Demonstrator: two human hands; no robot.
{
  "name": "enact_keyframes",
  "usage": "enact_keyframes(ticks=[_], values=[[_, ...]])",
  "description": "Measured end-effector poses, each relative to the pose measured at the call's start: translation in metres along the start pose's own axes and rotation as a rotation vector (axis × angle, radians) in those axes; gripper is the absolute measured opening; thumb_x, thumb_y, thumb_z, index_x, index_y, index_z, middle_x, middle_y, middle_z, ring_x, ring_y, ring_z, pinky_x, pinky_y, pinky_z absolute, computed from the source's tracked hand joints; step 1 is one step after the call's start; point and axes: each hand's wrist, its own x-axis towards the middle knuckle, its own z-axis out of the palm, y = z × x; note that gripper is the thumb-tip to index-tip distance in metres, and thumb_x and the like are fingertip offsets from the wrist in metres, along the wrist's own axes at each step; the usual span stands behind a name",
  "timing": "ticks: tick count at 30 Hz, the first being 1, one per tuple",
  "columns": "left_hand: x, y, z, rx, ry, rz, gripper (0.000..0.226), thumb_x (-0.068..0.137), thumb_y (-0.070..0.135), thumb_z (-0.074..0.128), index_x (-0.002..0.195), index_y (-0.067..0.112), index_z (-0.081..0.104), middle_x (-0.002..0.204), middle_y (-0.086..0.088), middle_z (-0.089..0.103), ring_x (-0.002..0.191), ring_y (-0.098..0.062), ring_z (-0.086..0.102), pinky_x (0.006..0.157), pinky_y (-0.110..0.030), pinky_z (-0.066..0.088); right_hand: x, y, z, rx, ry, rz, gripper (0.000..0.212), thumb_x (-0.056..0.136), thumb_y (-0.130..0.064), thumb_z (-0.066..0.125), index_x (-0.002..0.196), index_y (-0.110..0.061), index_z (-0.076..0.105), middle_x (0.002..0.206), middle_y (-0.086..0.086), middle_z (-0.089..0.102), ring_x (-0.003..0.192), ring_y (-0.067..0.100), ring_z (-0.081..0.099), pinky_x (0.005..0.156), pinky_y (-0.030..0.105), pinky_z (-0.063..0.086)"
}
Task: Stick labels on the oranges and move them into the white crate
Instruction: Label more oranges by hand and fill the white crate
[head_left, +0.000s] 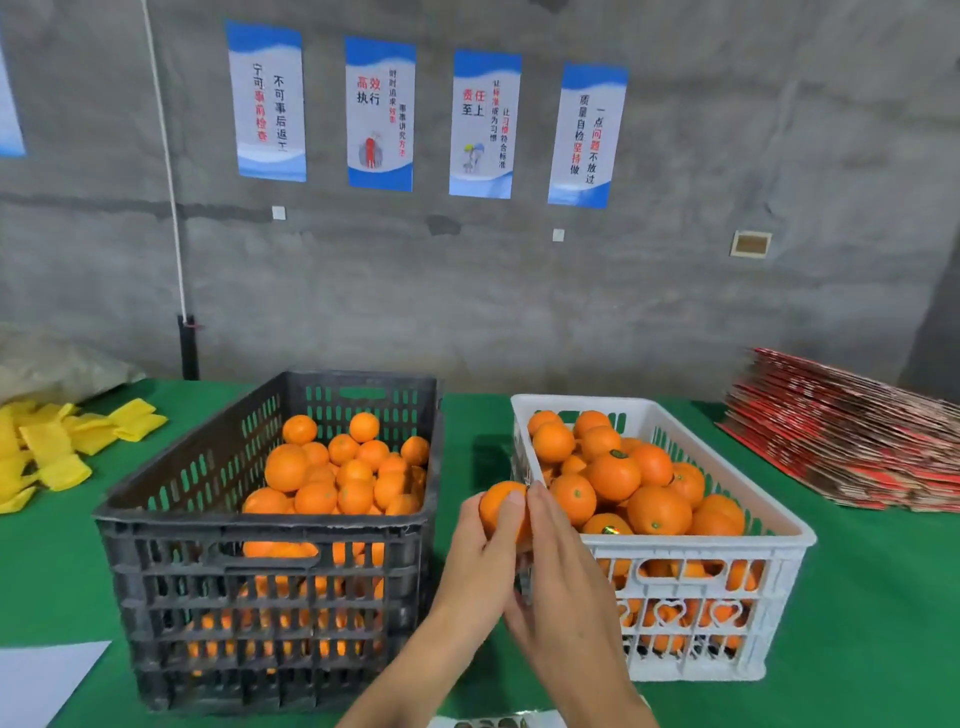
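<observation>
My left hand (480, 564) grips one orange (497, 505) in the gap between the two crates, thumb on its front. My right hand (558, 561) lies against that orange's right side with fingers fairly straight, fingertips at its top. A black crate (156, 540) on the left holds a heap of oranges (343, 473). The white crate (779, 525) on the right is piled high with oranges (628, 483); some show small labels. A label sheet (488, 721) peeks in at the bottom edge.
Everything stands on a green table (872, 597). Yellow foam sleeves (47, 452) lie at the far left, a stack of red flat cartons (852, 441) at the far right, a white sheet (36, 680) at the near left corner. A grey wall with posters is behind.
</observation>
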Motion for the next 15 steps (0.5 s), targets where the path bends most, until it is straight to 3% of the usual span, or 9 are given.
enact_keyframes(ticks=[2,4,5,7,10,13,15], values=[[0.027,0.024,0.02,0.126,0.016,0.077,0.024,0.098,0.056,0.052,0.111,0.036,0.054,0.103,0.018,0.063,0.085,0.015,0.062,0.062,-0.002,0.044,0.036,0.011,-0.01,-0.01,0.022,0.087,0.08,0.071,-0.014,0.089,0.141,0.002,0.054,0.14,0.017,0.061,0.118,0.032,0.068,0.082,0.037,0.063],[0.058,0.049,0.041,0.239,0.009,0.141,0.034,0.098,0.061,0.05,0.117,0.033,0.054,0.102,0.019,0.062,0.089,0.008,0.062,0.068,-0.009,0.043,0.074,0.029,-0.021,-0.052,0.074,0.105,0.061,0.079,-0.012,0.081,0.135,-0.001,0.058,0.128,0.014,0.067,0.102,0.031,0.072,0.067,0.032,0.057],[0.076,0.059,0.05,0.283,-0.01,0.16,0.039,0.098,0.062,0.048,0.12,0.03,0.055,0.104,0.017,0.064,0.094,0.003,0.062,0.073,-0.016,0.046,0.093,0.041,-0.025,-0.107,0.085,0.111,0.058,0.083,-0.014,0.077,0.136,-0.003,0.057,0.128,0.012,0.066,0.103,0.03,0.07,0.069,0.032,0.054],[0.112,0.073,0.067,0.375,-0.081,0.192,0.046,0.099,0.061,0.046,0.127,0.027,0.057,0.111,0.009,0.066,0.103,-0.01,0.064,0.084,-0.027,0.049,0.127,0.069,-0.027,-0.214,0.061,0.147,0.064,0.093,-0.023,0.067,0.15,-0.006,0.042,0.147,0.01,0.055,0.126,0.027,0.06,0.094,0.034,0.05],[0.156,0.079,0.092,0.479,-0.184,0.222,0.051,0.101,0.057,0.045,0.139,0.024,0.051,0.112,0.007,0.066,0.101,-0.012,0.064,0.085,-0.028,0.05,0.165,0.118,-0.025,-0.272,0.042,0.208,0.065,0.103,-0.028,0.049,0.159,-0.009,0.022,0.164,0.007,0.031,0.149,0.021,0.034,0.117,0.03,0.03],[0.183,0.073,0.105,0.594,-0.202,0.222,0.051,0.102,0.05,0.048,0.145,0.022,0.045,0.135,-0.001,0.059,0.12,-0.018,0.058,0.103,-0.036,0.048,0.185,0.153,-0.02,-0.328,-0.029,0.205,0.056,0.107,-0.029,0.044,0.158,-0.011,0.032,0.165,0.007,0.03,0.154,0.02,0.026,0.124,0.03,0.019],[0.2,0.071,0.096,0.683,-0.163,0.271,0.045,0.103,0.044,0.049,0.145,0.027,0.044,0.145,0.0,0.051,0.13,-0.02,0.052,0.108,-0.039,0.045,0.196,0.157,-0.011,-0.333,0.038,0.126,0.051,0.099,-0.03,0.065,0.144,-0.008,0.056,0.151,0.01,0.052,0.142,0.026,0.048,0.118,0.036,0.038]])
